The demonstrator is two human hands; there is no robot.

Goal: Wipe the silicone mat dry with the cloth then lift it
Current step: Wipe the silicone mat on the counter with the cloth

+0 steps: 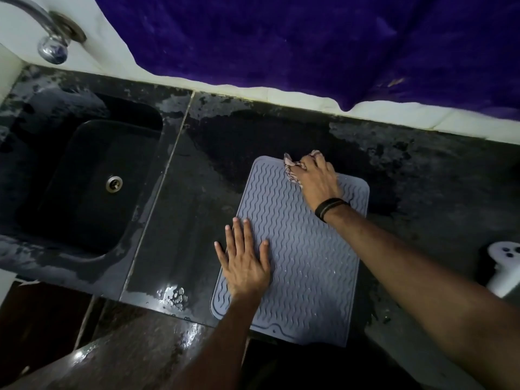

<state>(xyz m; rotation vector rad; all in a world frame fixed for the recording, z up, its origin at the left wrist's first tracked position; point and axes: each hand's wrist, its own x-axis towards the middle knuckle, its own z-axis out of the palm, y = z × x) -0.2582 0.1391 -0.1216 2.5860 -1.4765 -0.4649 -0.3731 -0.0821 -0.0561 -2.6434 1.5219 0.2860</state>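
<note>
Forearms reach in from the bottom of the frame, and both end on the silicone mat (pixel 298 249), a grey ribbed sheet lying flat on the dark bench (pixel 174 249), its near edge just overhanging the front lip. Left hand (pixel 244 266) is spread flat on the mat's near-left part, fingers (pixel 247 235) straight and apart, holding nothing. That looks like an anchor, so the sheet won't slide. Right hand (pixel 318 178) is out at the far edge, fingers curled round the bunched patterned cloth (pixel 291 170) and pressing it down at the far rim. Droplets glisten mid-mat, so wiping looks far from finished. Wet patches mark the bench; the sink (pixel 92 175) sits left, a tap (pixel 47 32) above. No readable writing anywhere.
</note>
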